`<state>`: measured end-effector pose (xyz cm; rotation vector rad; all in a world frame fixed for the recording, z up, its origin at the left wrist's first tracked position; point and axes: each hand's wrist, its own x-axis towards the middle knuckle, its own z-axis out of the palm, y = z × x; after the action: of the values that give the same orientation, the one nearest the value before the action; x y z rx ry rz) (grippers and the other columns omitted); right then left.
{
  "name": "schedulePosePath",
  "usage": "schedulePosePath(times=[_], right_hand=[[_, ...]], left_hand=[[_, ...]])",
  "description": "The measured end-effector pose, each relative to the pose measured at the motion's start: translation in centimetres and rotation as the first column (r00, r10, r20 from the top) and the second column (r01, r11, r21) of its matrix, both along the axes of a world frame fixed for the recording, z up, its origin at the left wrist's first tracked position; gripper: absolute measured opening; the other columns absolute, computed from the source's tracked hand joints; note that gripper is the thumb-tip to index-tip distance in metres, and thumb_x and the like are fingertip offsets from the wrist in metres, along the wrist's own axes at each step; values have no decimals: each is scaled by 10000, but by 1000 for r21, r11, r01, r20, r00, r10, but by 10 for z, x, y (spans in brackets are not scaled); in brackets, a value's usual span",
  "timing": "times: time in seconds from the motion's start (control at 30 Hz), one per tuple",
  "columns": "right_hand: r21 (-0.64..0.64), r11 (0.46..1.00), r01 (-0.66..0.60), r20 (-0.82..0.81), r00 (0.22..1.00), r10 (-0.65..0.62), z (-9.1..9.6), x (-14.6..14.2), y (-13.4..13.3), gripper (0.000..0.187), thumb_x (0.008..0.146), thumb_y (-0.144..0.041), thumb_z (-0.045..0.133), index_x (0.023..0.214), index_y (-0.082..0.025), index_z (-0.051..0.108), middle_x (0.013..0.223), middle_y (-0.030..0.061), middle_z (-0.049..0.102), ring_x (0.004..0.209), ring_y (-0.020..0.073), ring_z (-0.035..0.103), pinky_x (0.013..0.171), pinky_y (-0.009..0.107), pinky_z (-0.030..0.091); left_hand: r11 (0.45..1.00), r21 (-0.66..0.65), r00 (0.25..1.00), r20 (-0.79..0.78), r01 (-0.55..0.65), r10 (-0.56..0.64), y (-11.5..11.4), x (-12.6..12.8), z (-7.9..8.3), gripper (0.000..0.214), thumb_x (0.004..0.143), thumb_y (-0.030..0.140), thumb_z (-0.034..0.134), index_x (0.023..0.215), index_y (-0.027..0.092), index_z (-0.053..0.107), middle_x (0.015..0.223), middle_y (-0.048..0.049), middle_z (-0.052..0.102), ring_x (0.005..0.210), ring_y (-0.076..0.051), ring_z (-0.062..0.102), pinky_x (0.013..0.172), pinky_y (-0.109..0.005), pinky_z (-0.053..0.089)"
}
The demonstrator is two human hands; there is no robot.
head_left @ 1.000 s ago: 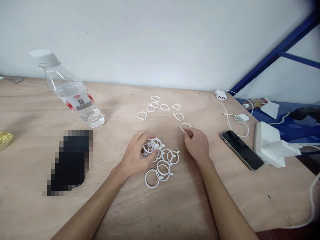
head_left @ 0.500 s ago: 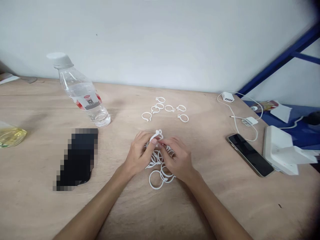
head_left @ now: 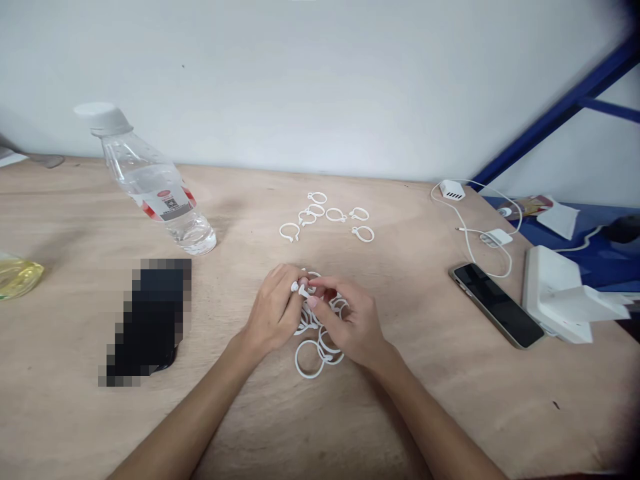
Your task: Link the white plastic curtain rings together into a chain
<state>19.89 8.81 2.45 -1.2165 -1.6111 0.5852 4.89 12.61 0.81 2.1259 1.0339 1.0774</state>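
My left hand (head_left: 276, 308) and my right hand (head_left: 354, 321) meet at the middle of the table, both closed on one white plastic curtain ring (head_left: 304, 291). Two small knobbed ends of this ring show between the fingers, a little apart; the rest of it is hidden by my hands. Beneath and between my hands lies a pile of similar white rings (head_left: 310, 377), partly covered. Farther back, several more white rings (head_left: 363, 234) lie spread on the wood, and the ring at their left (head_left: 289, 231) has a gap in it.
A water bottle (head_left: 167, 200) stands at the left, with a dark pixelated object (head_left: 150, 313) in front of it. Yellow liquid in a clear container (head_left: 20, 277) shows at the left edge. To the right are a phone (head_left: 497, 305), white chargers (head_left: 555, 293) and a cable (head_left: 467, 243).
The held ring has been turned and lowered between my fingers, its knobbed ends now showing apart. My right fingers have shifted over it. The whole view has moved slightly.
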Motion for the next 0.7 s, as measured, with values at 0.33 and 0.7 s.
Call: schedulePosePath(times=[0.33,0.7], right_hand=[[-275,959,67,-186,975,-121,-1,-5,2,141,821,-307,625,820,-182,691,748,20,700,642,133,591,615,261,474],[-529,829,-182,-588,783,-203,12,-4,4,208,641,-360,793,699,-175,718,675,11,696,601,129,603,567,252,484]], left_hand=[[988,-53,987,75,-142,146,-3,2,-4,162,878,247,513,1020,172,534,916,-42,620,829,-167,596,748,-300,476],[996,36,993,71,88,-90,0,5,-2,137,856,227,603,987,188,618,958,-63,649,902,-186,607,778,-314,490]])
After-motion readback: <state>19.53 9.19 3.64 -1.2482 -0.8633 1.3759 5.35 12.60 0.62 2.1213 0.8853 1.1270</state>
